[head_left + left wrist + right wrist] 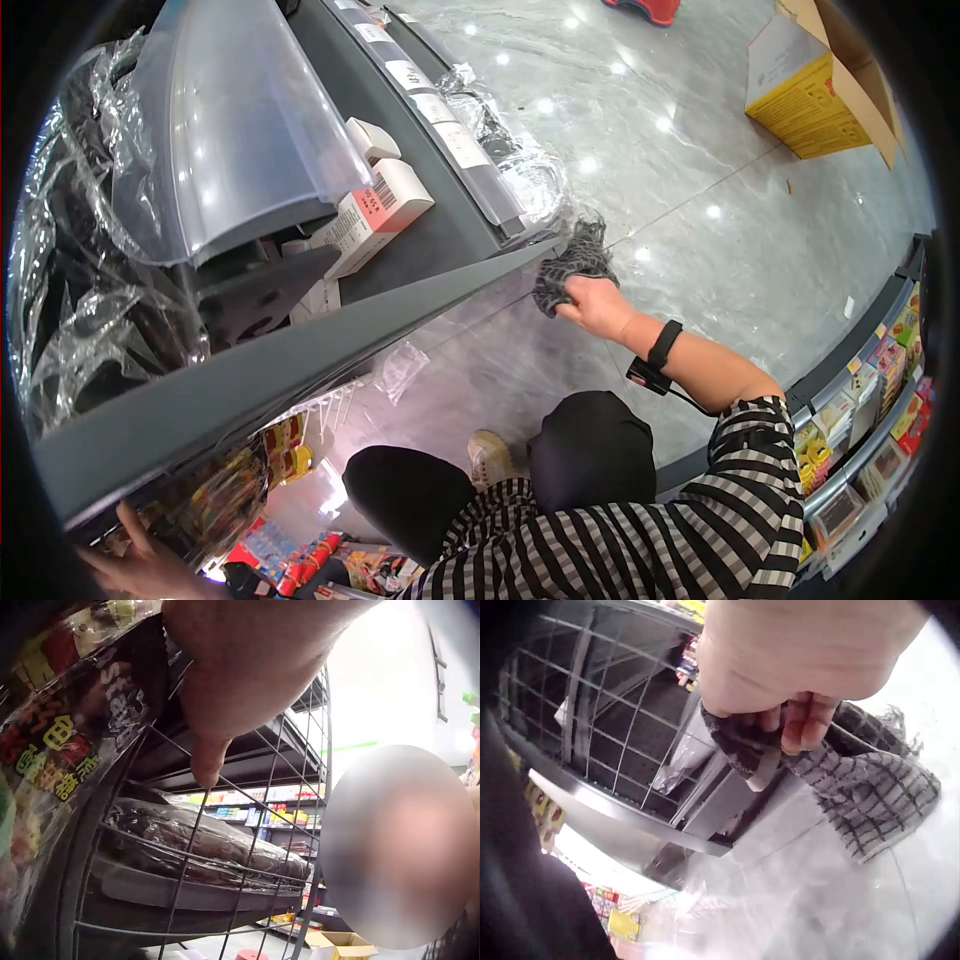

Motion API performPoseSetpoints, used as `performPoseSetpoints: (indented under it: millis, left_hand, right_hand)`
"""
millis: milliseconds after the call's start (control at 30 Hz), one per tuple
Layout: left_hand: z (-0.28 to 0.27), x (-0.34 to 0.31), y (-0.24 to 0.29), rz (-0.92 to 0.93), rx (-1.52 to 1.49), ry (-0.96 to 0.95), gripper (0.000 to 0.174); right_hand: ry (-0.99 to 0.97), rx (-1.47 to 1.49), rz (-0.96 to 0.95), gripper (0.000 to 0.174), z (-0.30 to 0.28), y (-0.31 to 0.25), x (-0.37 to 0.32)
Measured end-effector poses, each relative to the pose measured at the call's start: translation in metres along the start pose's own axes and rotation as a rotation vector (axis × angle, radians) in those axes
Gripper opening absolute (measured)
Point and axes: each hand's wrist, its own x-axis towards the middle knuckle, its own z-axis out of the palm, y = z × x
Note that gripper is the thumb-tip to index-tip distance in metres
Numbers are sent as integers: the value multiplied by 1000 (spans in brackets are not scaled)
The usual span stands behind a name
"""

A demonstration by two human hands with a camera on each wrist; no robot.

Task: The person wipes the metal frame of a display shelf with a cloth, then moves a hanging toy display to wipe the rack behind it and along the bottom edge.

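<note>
My right hand [600,308] grips a bunched grey-and-black checked cloth [580,258] just past the near end of the dark shelf [300,350]. Fingers curl into the fabric in the right wrist view, and a loose part of the cloth [881,799] hangs out beside them over the pale floor. My left hand [150,570] is low at the shelf's left end. Its thumb [208,761] lies against the black wire side panel [187,855], close to a dark snack bag [112,697]; the other fingers are hidden, so I cannot tell whether they curl round anything.
Small white boxes [390,205] stand on the shelf beside a clear curved plastic panel [240,120] and crumpled plastic wrap [110,320]. A cardboard carton [810,105] is on the tiled floor [700,230]. Stocked shelves [860,400] line the right. A clear plastic scrap [400,370] lies below.
</note>
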Motion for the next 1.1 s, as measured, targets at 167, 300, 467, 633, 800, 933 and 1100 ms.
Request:
performPoseSetpoints:
  millis: [167,300,467,633,800,933,1100]
  left_hand:
    - [-2,3,1,-35,30,-38,90]
    - [-7,11,12,53,-57,28,89]
    - [5,-4,-5,-72,28,-40,87]
    - [2,5,0,4,12,2,87]
    - [-2,10,5,45,25,45,88]
    - [-2,11,1,77,-16,69,89]
    - [2,11,-1,106,21,52,89]
  right_hand:
    - [22,-255,-203,29,15,-17,29]
    - [-88,-251,-113,33,36,-24,54]
    - [-220,-26,18,47,43,-14,82]
    - [-514,619,370,61,36,-22,74]
    - [-246,129,116,59,47,-23,79]
    - [-165,78,116,46,47,-26,71]
    - [8,164,88,25,48,-11,53]
